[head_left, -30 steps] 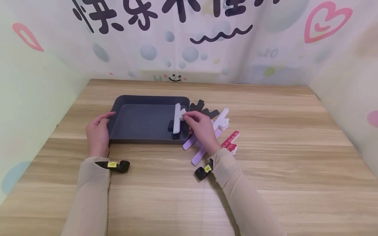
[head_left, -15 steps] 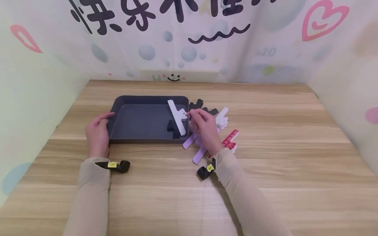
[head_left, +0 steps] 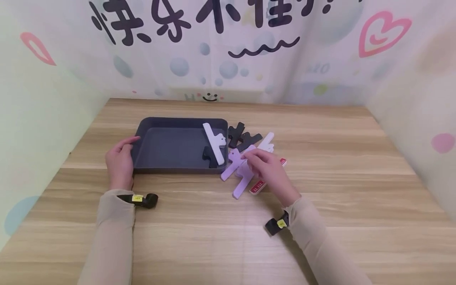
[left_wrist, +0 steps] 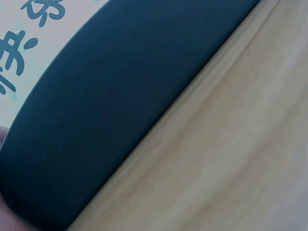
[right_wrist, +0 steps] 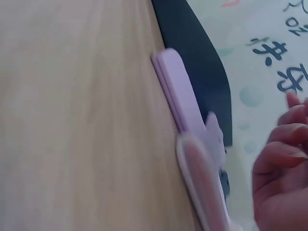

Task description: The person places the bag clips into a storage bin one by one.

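A dark grey rectangular tray (head_left: 167, 170) stands on the wooden table. My left hand (head_left: 119, 164) grips its left end, the fingers at the rim. Inside the tray, near its right end, a white clip (head_left: 213, 144) lies slanted over a black clip (head_left: 208, 154). My right hand (head_left: 268, 168), fingers loosely curled and holding nothing, is over the loose clips right of the tray. Below its fingertips are a purple clip (head_left: 233, 160) and a second purple clip (head_left: 242, 186). The right wrist view shows that hand (right_wrist: 284, 168) apart from the purple clip (right_wrist: 178, 91).
Beside the tray's right end lie several black clips (head_left: 236, 136). A white clip (head_left: 267, 140) and a red clip with ruler marks (head_left: 257, 187) are partly hidden by the right hand. A printed cloth (head_left: 228, 71) hangs behind the table (head_left: 199, 229).
My right hand let go of the white clip, which turned from upright to slanted in the tray. The hand then moved right and toward me, over the purple clips. The left hand stayed.
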Motion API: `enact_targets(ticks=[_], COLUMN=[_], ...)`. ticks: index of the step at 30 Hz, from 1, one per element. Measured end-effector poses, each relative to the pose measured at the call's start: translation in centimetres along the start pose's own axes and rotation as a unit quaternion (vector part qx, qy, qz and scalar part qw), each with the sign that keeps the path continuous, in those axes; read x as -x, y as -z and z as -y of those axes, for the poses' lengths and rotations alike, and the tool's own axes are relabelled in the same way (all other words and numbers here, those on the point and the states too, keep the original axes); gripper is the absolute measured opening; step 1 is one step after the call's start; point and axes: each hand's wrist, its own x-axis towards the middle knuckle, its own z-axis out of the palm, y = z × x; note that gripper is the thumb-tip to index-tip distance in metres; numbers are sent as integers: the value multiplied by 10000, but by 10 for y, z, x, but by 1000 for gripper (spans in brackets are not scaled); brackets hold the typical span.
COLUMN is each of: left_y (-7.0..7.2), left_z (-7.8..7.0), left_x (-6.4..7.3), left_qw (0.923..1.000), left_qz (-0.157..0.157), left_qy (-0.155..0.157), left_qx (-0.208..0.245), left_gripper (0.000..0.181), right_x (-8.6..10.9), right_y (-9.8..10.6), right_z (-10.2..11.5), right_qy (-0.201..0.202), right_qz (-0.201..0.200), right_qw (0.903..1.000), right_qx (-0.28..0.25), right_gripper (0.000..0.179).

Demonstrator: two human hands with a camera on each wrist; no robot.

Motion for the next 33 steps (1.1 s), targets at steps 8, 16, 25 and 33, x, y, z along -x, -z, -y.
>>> enact_targets(ticks=[8,16,25,33], left_y=[1,2,-2,0], left_z=[0,-1,-3,-1], left_x=[0,1,0,1], left_qw=[9999,9998,9997,9998], left_qz=[65,121,194,126], left_qy=[18,98,21,15], left_qx=[-119,-114,-133,-123], left_gripper=[31,32,31,31], right_x=[11,23,27,22], right_y=[28,60,66,67], right_z=[-5,2,-10,-23], right_qy=[-366,-645,-1166,-943], right_qz=[2,740,1298,1240], right_qw=[9951,9691,9569,9808], right_qx=[919,2264,2322,1174], right_gripper=[38,36,21,26])
